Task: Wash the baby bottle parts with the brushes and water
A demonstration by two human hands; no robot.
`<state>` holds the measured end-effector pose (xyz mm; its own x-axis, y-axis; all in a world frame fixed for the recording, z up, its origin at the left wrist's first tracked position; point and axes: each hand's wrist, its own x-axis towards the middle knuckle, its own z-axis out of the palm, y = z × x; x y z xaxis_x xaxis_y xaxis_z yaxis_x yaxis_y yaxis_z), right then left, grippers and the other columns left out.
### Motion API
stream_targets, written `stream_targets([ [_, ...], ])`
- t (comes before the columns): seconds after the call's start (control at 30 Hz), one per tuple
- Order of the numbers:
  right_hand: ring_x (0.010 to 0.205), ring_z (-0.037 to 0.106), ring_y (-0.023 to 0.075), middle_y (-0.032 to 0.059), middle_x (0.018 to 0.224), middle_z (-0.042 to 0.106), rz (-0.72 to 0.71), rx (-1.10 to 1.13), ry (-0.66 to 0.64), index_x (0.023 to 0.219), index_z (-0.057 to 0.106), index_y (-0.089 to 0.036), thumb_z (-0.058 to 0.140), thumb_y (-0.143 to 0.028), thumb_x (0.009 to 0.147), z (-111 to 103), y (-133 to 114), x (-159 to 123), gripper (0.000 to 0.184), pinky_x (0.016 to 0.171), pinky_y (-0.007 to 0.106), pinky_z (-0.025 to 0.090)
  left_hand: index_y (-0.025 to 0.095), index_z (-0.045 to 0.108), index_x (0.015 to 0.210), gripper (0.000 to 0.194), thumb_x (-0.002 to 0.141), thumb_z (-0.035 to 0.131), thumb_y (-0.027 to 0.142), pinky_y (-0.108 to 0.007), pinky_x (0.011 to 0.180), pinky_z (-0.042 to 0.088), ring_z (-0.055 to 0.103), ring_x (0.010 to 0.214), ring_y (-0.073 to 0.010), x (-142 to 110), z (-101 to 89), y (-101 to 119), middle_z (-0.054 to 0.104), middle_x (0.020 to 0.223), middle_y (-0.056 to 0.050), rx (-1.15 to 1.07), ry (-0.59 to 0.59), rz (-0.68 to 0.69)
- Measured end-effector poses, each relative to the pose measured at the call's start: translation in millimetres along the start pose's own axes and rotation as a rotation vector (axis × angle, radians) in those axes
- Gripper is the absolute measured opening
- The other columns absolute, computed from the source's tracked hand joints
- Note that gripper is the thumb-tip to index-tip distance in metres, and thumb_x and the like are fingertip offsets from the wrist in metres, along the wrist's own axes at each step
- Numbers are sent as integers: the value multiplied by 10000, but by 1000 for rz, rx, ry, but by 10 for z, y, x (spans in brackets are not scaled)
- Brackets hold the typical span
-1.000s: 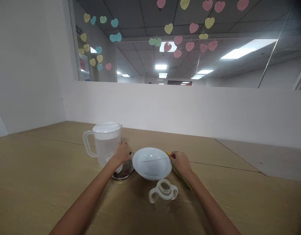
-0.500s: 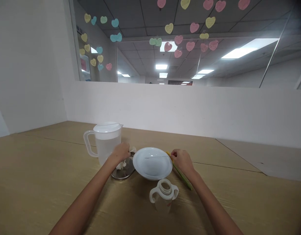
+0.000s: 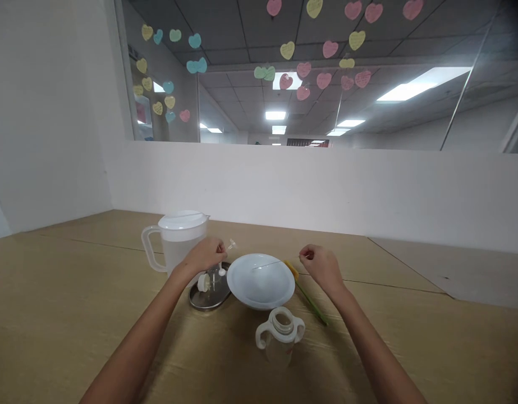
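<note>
My left hand (image 3: 204, 253) hovers over a round metal lid (image 3: 204, 302), its fingertips pinching a small clear plastic piece (image 3: 231, 244). A small white plastic part (image 3: 204, 283) lies on the lid. My right hand (image 3: 315, 265) is shut on the end of a thin rod (image 3: 267, 264), which runs faintly above a white dish (image 3: 259, 303). Near that hand lies a green bottle brush with a yellow head (image 3: 311, 302). A two-handled plastic cup (image 3: 280, 336) with an open neck stands closest to me.
A white-lidded plastic pitcher (image 3: 178, 247) stands just behind the metal lid. All of this rests on a tan wooden table (image 3: 94, 292), backed by a low white wall (image 3: 326, 191). Paper hearts hang on the glass above it.
My left hand has risen and moved off the lid, uncovering the white part. My right hand has shifted up and right, drawing the thin rod with it.
</note>
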<state>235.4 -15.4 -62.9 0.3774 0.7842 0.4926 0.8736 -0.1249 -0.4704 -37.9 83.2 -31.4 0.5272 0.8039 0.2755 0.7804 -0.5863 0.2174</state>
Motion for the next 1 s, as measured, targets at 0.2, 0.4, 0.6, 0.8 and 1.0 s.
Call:
stream_targets([
  [0.2,607,619,162,38,647,654,15,510,240,725,639,-145,584,-277,667,-632,-166,-123,154,607,262,474,151,585,829,219,762,423,282,-234,604,441,596,679,-159,-10,26,119,661,753,-34,-310,44,201],
  [0.4,552,618,163,43,608,655,-2,714,285,709,672,-144,689,-310,604,-1042,-316,-331,197,530,261,510,158,574,823,212,793,417,298,-229,625,449,583,726,-159,-27,46,233,644,811,-41,-331,118,256],
  [0.6,526,607,155,36,589,654,-89,714,223,707,698,-161,711,-303,612,-1122,-399,-465,171,482,247,513,164,560,804,206,800,405,300,-227,616,451,570,683,-147,-57,-2,269,629,792,-30,-328,132,244],
  [0.8,537,613,154,25,572,650,-101,672,215,694,702,-176,699,-316,623,-1085,-517,-547,157,471,229,507,163,559,812,194,797,400,272,-226,632,445,556,675,-137,-73,-42,286,610,749,-14,-332,173,294],
  [1.0,544,617,159,21,589,658,-165,561,281,694,705,-192,659,-337,662,-1025,-596,-586,156,497,255,520,166,580,865,218,802,389,251,-228,667,440,562,710,-140,-103,-89,316,634,798,-23,-286,193,298],
])
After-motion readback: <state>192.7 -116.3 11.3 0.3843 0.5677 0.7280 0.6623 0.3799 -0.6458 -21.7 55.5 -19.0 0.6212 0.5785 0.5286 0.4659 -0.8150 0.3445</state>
